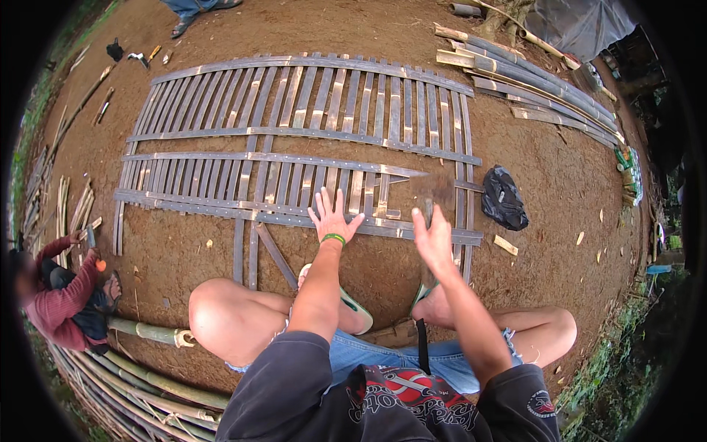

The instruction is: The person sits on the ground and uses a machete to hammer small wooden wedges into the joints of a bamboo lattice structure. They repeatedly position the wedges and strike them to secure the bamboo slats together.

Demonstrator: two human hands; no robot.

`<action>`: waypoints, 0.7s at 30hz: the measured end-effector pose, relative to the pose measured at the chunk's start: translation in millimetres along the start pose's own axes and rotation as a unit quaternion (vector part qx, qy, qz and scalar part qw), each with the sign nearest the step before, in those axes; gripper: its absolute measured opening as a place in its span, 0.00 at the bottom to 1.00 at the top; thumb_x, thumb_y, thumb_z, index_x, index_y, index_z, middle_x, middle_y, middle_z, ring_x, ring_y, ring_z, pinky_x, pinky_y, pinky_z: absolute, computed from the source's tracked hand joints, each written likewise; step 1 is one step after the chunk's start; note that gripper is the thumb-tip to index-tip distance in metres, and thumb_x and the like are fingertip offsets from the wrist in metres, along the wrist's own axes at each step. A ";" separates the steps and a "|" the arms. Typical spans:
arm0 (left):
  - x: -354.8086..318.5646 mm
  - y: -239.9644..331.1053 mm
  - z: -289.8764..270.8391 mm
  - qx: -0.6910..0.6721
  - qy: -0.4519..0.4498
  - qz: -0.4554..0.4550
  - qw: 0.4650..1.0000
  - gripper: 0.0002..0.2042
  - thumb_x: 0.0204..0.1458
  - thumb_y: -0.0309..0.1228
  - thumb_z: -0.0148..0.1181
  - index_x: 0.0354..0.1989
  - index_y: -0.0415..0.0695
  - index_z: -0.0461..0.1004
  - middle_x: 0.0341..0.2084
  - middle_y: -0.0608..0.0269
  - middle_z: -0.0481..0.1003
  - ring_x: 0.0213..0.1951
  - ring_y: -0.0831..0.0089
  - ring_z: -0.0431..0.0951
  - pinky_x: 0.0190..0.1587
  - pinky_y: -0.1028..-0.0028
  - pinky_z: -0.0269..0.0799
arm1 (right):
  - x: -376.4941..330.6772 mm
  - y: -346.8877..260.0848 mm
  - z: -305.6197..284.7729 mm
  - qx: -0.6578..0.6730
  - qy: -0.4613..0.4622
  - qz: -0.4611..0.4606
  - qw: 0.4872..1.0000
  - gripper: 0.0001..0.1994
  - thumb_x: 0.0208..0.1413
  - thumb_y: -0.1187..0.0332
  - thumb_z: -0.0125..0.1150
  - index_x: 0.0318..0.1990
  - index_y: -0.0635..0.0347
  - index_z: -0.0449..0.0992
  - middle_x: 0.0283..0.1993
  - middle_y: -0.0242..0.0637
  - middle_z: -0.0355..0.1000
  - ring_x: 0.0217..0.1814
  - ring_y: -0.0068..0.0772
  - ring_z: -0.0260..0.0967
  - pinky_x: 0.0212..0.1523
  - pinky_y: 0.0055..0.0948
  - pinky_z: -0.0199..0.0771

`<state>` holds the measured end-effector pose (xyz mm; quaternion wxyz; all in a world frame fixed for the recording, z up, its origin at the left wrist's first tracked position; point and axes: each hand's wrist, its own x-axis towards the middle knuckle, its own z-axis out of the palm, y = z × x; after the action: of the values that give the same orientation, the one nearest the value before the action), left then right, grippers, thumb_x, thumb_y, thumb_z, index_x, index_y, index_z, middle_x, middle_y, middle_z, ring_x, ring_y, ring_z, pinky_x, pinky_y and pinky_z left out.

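Note:
In front of me, two slatted bamboo panels [368, 138] lie flat on the soil, dark strips fixed across long rails. My left hand [335, 219], a green band at its wrist, rests with spread fingers on the near panel's lower rail and holds nothing. My right hand [433, 239] is wrapped round the handle of a tool with a rusty-brown head [434, 189]. Motion smears that head, so I cannot tell its exact kind. It hovers near the right end of the near panel, by a pointed strip [401, 173].
A black plastic bag [504, 199] lies right of the panels. Split bamboo poles [530, 81] are stacked at the far right; round bamboo poles [140, 394] lie lower left. A person in a red sweater [66, 295] holds a blade at left. Hand tools [143, 57] lie far left.

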<state>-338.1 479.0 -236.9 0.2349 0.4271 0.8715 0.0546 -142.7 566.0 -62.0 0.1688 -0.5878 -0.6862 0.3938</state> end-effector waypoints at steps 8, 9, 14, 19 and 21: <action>3.2 -19.1 9.3 0.041 -0.007 -0.004 0.999 0.50 0.52 0.71 0.52 0.80 0.63 0.43 0.80 0.51 0.33 0.79 0.54 0.35 0.76 0.41 0.29 | -49.5 69.3 59.3 -0.085 -0.032 0.069 0.993 0.26 0.66 0.52 0.57 0.53 0.73 0.72 0.39 0.72 0.76 0.46 0.74 0.75 0.49 0.58 0.74; 2.9 -31.7 14.2 0.041 0.019 -0.002 0.999 0.49 0.53 0.71 0.52 0.80 0.63 0.44 0.80 0.50 0.33 0.79 0.53 0.35 0.75 0.40 0.30 | -47.3 47.8 58.6 -0.075 -0.025 0.058 0.995 0.25 0.66 0.53 0.56 0.53 0.73 0.72 0.38 0.71 0.76 0.46 0.74 0.75 0.48 0.58 0.75; 2.4 -36.8 15.6 0.043 0.023 -0.007 0.999 0.49 0.53 0.71 0.52 0.80 0.62 0.44 0.79 0.49 0.33 0.79 0.52 0.36 0.75 0.39 0.30 | -46.6 14.6 60.7 0.013 0.070 -0.123 0.990 0.19 0.65 0.61 0.60 0.54 0.69 0.75 0.43 0.63 0.78 0.46 0.67 0.77 0.44 0.52 0.77; 4.3 -18.3 8.3 0.033 0.013 0.004 0.999 0.49 0.52 0.70 0.54 0.79 0.62 0.45 0.80 0.50 0.34 0.79 0.52 0.36 0.75 0.38 0.31 | -47.8 54.9 88.0 -0.101 -0.065 0.064 0.991 0.26 0.65 0.55 0.58 0.57 0.73 0.70 0.41 0.74 0.75 0.48 0.76 0.74 0.49 0.61 0.74; 10.4 -26.9 4.3 0.046 0.025 -0.001 0.999 0.49 0.53 0.71 0.52 0.80 0.61 0.45 0.80 0.50 0.34 0.79 0.52 0.35 0.74 0.37 0.30 | -38.6 32.8 81.9 -0.066 -0.036 0.035 0.997 0.25 0.66 0.55 0.58 0.56 0.73 0.71 0.41 0.73 0.75 0.48 0.74 0.74 0.49 0.59 0.75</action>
<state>-360.8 469.7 -252.4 0.1928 0.4351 0.8791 0.0247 -167.8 501.7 -129.1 0.0911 -0.6072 -0.6951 0.3741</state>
